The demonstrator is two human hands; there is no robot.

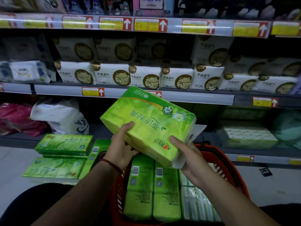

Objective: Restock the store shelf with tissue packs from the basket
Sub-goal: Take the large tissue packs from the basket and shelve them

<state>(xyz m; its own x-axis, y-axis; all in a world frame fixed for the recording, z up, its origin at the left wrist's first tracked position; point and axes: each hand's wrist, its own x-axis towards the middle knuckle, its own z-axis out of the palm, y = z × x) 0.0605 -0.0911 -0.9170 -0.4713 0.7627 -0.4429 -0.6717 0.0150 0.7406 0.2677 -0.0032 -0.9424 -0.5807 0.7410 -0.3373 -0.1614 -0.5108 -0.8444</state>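
At lower left, spare packs (63,144) lie stacked on the floor (9,160). At centre, the left hand (120,149) grips the near-left edge of a tilted green tissue pack (146,124), thumb on top. The right hand (189,159) clasps its right end, above the red basket (228,167) holding upright packs (140,190).

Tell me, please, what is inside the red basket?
Two green tissue packs stand side by side, barcodes showing, in the basket, a paler pack beside them. The held pack, left hand and right hand cover the far end; the bottom is hidden.
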